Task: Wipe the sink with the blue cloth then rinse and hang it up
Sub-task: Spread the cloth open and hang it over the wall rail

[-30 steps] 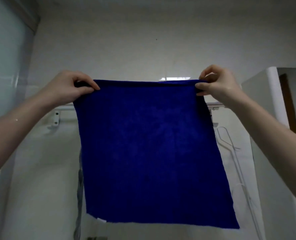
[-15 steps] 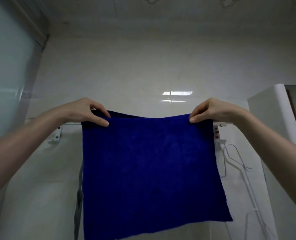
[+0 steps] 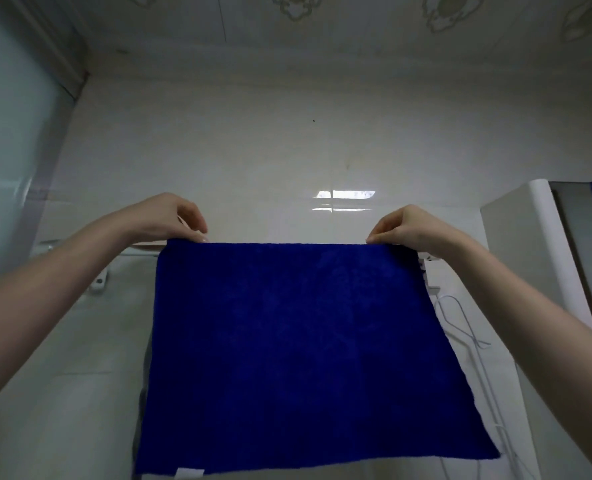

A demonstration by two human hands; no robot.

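Both hands (image 3: 169,216) (image 3: 405,226) pinch blue cloth (image 3: 298,348); rail (image 3: 138,252) mostly hidden.

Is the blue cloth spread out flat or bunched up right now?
Spread flat. The blue cloth hangs as one smooth sheet, its top corners pinched by the left hand and right hand.

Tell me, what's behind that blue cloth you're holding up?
Behind the blue cloth a white wall rail sticks out at its left and a bracket at its right. The rail's middle and the wall below are covered.
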